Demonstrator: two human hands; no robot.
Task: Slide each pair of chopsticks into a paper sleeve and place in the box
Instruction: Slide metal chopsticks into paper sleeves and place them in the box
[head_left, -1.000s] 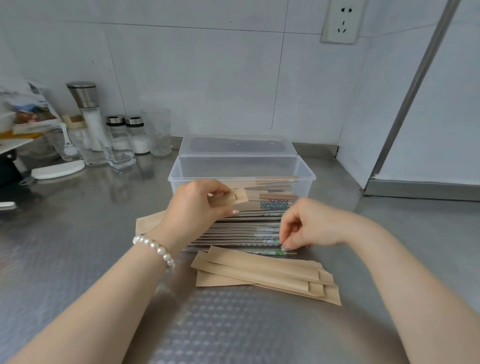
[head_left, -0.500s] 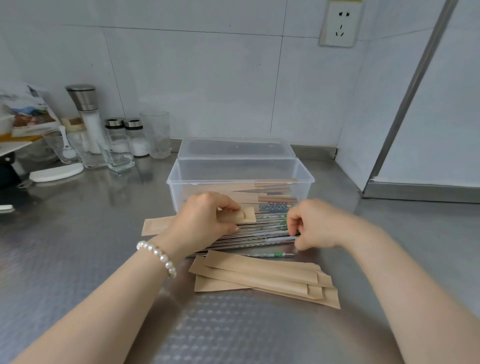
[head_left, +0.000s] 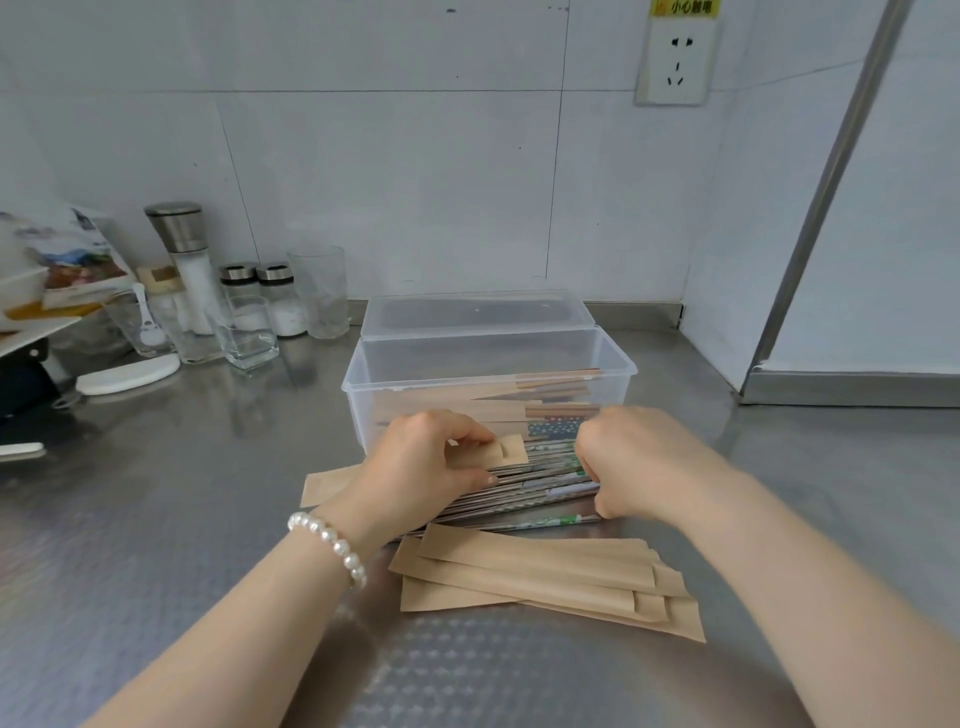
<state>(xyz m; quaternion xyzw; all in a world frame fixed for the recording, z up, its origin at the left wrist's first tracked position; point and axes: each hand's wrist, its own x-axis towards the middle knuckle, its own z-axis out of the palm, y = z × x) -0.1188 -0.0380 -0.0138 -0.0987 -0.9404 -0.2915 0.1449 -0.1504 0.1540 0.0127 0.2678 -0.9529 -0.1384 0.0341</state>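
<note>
Two hands (head_left: 415, 462) (head_left: 631, 460); one box (head_left: 488, 364); two shakers (head_left: 262, 299).

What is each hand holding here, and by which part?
Left hand pinches a brown paper sleeve near its open end; right hand grips metal chopsticks by their patterned ends.

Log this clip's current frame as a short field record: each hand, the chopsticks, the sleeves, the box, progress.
left hand: pinches the open end of a paper sleeve
right hand: curled round the ends of loose chopsticks
spare sleeves: stacked on the counter, nearer than the chopsticks
box: clear plastic, open, behind the hands
lid: behind the box
progress: several sleeved pairs already lie in the box
</note>
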